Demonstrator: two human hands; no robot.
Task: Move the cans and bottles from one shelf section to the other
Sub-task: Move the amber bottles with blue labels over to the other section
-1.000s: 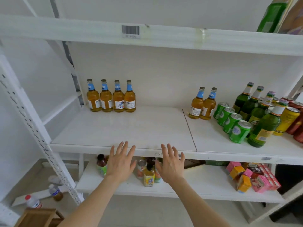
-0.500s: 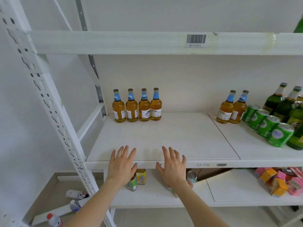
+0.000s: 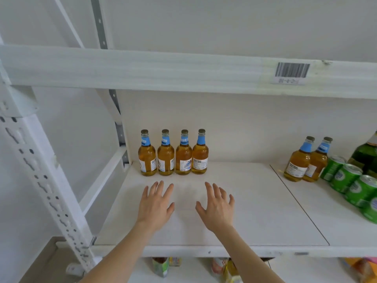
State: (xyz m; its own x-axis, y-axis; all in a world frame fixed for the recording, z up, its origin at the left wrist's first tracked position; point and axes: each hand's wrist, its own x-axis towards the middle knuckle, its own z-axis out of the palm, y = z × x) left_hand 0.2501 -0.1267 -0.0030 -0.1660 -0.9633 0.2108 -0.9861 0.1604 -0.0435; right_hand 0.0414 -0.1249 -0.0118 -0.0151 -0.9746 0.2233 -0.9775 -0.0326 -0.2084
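Both hands, left [image 3: 156, 205] and right [image 3: 217, 208], open and empty, have moved from the shelf's [image 3: 255, 201] front edge inward toward four bottles [image 3: 174, 153].

Left section of the shelf [image 3: 255, 201]: four bottles [image 3: 183, 158] in a row at the back, side by side. Before them, the left hand [image 3: 156, 203] and right hand [image 3: 217, 207], side by side and apart. Right of the seam [image 3: 297, 201]: two bottles [image 3: 298, 162] at the back, cans [image 3: 344, 177] just right of and before them. Above, a label [image 3: 291, 72] on the front edge of the upper shelf [image 3: 142, 68], toward the right.
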